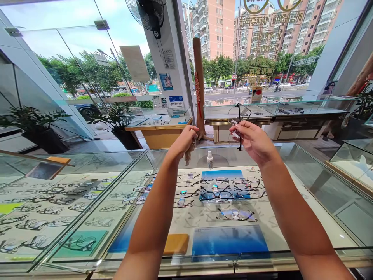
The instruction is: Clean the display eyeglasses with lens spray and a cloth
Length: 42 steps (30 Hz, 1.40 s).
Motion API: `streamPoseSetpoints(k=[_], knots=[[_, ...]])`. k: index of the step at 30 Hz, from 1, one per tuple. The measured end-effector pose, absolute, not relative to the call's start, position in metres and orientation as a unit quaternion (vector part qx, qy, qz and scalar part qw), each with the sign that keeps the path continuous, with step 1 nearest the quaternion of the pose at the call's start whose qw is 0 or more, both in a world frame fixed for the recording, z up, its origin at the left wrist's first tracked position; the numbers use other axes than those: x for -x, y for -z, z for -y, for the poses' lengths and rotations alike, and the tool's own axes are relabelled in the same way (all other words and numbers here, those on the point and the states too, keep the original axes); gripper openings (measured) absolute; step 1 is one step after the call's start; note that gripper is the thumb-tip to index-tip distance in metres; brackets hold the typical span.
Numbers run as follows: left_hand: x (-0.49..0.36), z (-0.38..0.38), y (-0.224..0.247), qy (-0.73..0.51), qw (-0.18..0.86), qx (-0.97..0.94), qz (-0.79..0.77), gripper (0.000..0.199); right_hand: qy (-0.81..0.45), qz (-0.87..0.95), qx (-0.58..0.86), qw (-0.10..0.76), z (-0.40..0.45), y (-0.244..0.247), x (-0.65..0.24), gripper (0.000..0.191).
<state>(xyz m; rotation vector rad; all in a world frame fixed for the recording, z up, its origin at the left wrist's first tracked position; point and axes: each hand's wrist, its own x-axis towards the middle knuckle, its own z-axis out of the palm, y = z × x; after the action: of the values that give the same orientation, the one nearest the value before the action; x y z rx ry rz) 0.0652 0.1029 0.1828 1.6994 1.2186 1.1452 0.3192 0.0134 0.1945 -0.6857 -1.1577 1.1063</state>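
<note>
My right hand (255,142) pinches a pair of eyeglasses (239,113) with a dark frame. The glasses are held upright on their side, above the far edge of the glass display counter (291,155). My left hand (185,140) is raised to the left of them, apart from the glasses. Its fingers are closed on a small brownish-grey cloth (189,154) that hangs below the palm. Between and below the hands, a small white spray bottle (210,160) stands on the counter.
Rows of eyeglasses (217,194) lie inside the counter, with blue gradient panels (230,243) and an orange-brown case (176,244). A mirror (45,169) rests at the left. Further off are more display cases (163,132), potted plants (43,136) and a wooden post (198,77).
</note>
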Motion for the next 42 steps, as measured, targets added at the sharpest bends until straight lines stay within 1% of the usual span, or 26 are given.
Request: streamPoseSetpoints(k=[2, 3, 5, 8, 11, 14, 17, 22, 27, 31, 33, 36, 42], knots=[[-0.075, -0.086, -0.192, -0.484, 0.497, -0.62, -0.367, 0.044, -0.49, 0.506, 0.3, 0.643, -0.011, -0.195, -0.317, 0.032], [-0.08, -0.079, -0.195, -0.487, 0.54, -0.604, -0.326, 0.047, -0.493, 0.505, 0.3, 0.642, -0.009, -0.196, -0.315, 0.032], [-0.089, -0.065, -0.199, -0.487, 0.58, -0.587, -0.285, 0.045, -0.498, 0.505, 0.297, 0.639, -0.006, -0.197, -0.313, 0.034], [-0.099, -0.053, -0.2, -0.502, 0.568, -0.594, -0.269, 0.037, -0.507, 0.508, 0.278, 0.639, -0.001, -0.199, -0.311, 0.032], [-0.105, -0.049, -0.198, -0.529, 0.54, -0.607, -0.245, 0.033, -0.51, 0.514, 0.258, 0.639, 0.003, -0.199, -0.31, 0.028], [-0.109, -0.05, -0.197, -0.548, 0.53, -0.602, -0.236, 0.033, -0.513, 0.509, 0.247, 0.645, 0.003, -0.198, -0.308, 0.027], [-0.111, -0.05, -0.197, -0.55, 0.541, -0.593, -0.229, 0.034, -0.507, 0.507, 0.248, 0.651, 0.002, -0.198, -0.306, 0.028], [-0.111, -0.046, -0.198, -0.52, 0.569, -0.601, -0.211, 0.036, -0.495, 0.512, 0.256, 0.653, -0.003, -0.195, -0.304, 0.035], [-0.11, -0.046, -0.197, -0.499, 0.543, -0.638, -0.219, 0.036, -0.446, 0.533, 0.274, 0.664, -0.01, -0.189, -0.302, 0.04], [-0.109, -0.047, -0.198, -0.458, 0.591, -0.633, -0.202, 0.045, -0.431, 0.532, 0.275, 0.675, -0.013, -0.187, -0.302, 0.04], [-0.109, -0.048, -0.198, -0.446, 0.605, -0.626, -0.206, 0.044, -0.432, 0.537, 0.27, 0.673, -0.012, -0.188, -0.303, 0.04], [-0.11, -0.048, -0.197, -0.444, 0.58, -0.652, -0.205, 0.035, -0.437, 0.537, 0.263, 0.672, -0.009, -0.191, -0.304, 0.04], [-0.118, -0.045, -0.192, -0.412, 0.561, -0.695, -0.179, 0.044, -0.46, 0.531, 0.253, 0.665, -0.006, -0.195, -0.304, 0.041]])
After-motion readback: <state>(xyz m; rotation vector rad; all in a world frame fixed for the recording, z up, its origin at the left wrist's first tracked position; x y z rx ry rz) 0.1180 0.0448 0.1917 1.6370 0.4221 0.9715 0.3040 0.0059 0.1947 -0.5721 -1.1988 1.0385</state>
